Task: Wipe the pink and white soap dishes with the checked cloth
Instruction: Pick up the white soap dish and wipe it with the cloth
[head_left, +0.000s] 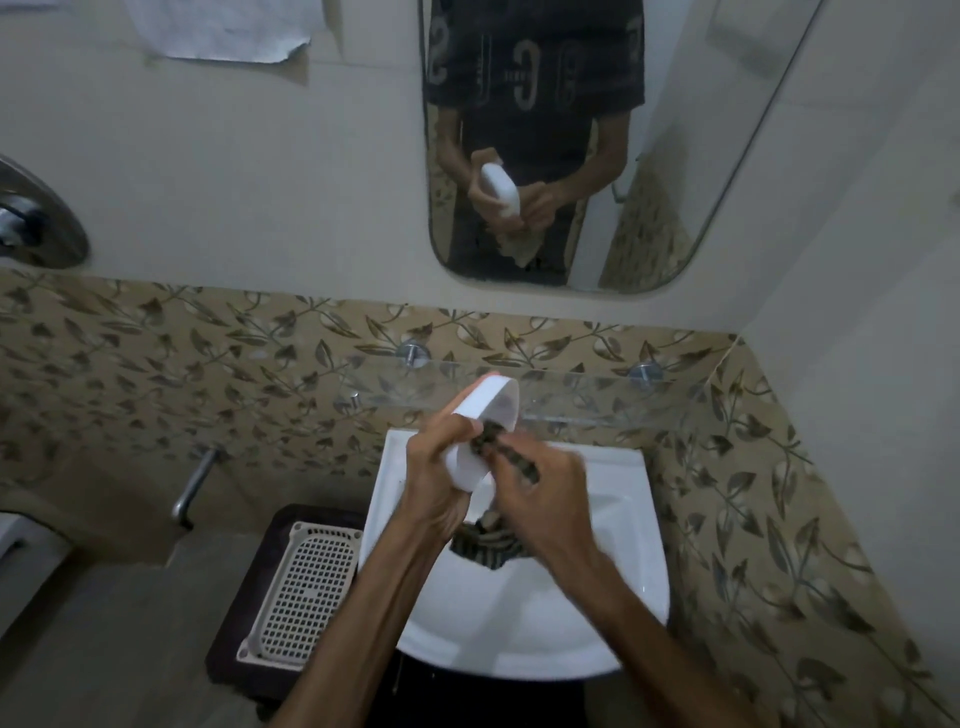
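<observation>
My left hand (435, 475) grips the white soap dish (485, 410) and holds it tilted on edge above the white sink (613, 587). My right hand (540, 496) pinches the checked cloth (488, 543) and pushes a bunched part of it into the dish's hollow. The rest of the cloth hangs down into the basin. My right hand is blurred. No pink dish shows in this view.
A glass shelf (597, 392) runs along the wall just behind the dish. A mirror (675, 156) above reflects a person's torso and hands. A white slotted tray (306, 587) lies on a dark stand left of the sink. A metal tap (195, 486) sticks out of the left wall.
</observation>
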